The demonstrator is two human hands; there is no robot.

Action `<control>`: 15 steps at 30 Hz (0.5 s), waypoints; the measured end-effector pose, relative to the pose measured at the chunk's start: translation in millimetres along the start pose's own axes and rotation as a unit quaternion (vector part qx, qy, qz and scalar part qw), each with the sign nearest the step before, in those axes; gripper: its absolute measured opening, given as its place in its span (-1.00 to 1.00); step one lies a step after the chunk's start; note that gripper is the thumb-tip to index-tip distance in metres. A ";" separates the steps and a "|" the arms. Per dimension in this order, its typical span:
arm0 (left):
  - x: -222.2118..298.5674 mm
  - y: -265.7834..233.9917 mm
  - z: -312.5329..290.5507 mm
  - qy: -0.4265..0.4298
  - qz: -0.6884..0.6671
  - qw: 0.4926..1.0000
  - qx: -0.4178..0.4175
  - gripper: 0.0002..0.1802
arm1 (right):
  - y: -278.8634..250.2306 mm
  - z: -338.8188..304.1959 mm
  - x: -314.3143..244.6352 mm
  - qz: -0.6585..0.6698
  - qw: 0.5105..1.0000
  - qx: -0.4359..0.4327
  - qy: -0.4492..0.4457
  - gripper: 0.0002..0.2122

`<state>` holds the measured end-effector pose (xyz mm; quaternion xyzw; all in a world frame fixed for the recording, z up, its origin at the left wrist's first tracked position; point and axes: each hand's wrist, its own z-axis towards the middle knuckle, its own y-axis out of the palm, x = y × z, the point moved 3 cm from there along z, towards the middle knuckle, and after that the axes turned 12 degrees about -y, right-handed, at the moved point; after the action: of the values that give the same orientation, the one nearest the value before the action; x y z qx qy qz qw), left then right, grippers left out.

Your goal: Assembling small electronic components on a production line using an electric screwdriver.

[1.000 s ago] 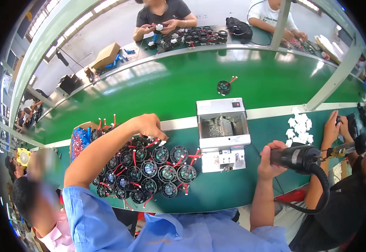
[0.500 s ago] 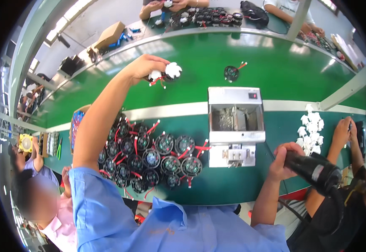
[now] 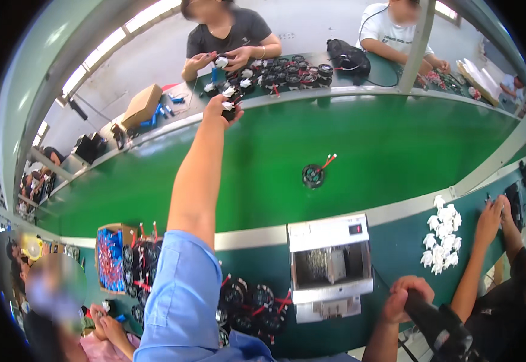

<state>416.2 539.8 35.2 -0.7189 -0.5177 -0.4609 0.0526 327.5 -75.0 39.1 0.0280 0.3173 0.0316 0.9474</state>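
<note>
Glossy green surface (image 3: 263, 175) crosses mid-frame; at upper centre, the left hand (image 3: 216, 104) grasps black round parts with white plastic tops (image 3: 227, 107), which a loosened grip could drop. Lower right, the right hand (image 3: 397, 303) clenches a black cylindrical tool (image 3: 437, 327), whose weight might tip it.

Pale grey floor (image 3: 133, 63) behind, bright windows (image 3: 148, 16) along its far edge. Glossy green conveyor belt (image 3: 377, 151) between dark green workbenches (image 3: 396, 238); pale metal post (image 3: 418, 51) at far side.

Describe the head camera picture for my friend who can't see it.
A person's left hand, stretched across a green surface, holds white-and-black parts; the right hand grips a black tool. Nearby are a silver machine, round black parts and white pieces.
</note>
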 end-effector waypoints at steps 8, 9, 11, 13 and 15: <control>42.3 53.8 75.0 0.064 -0.043 0.997 0.028 -0.61 | -1.0 -11.1 10.2 0.043 0.999 0.004 0.009 -0.62; 36.6 73.5 83.4 0.054 -0.060 0.997 0.014 -0.47 | -1.3 1.4 -8.2 0.013 1.000 0.004 0.001 -0.62; 29.3 115.1 41.3 0.115 -0.039 0.993 -0.013 -0.22 | 1.3 20.2 -24.2 0.070 0.987 -0.116 0.088 -0.63; 37.1 123.0 15.2 0.174 0.005 0.985 -0.007 -0.17 | 0.4 22.8 -25.8 0.063 0.985 -0.121 0.102 -0.61; 40.7 126.6 26.0 0.203 0.042 0.978 -0.008 -0.15 | -0.7 20.8 -27.6 0.052 0.984 -0.127 0.117 -0.60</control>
<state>534.0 524.4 100.3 -0.6320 -0.4621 -0.5984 0.1702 318.1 -78.5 72.2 -0.0803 0.4176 0.1240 0.8965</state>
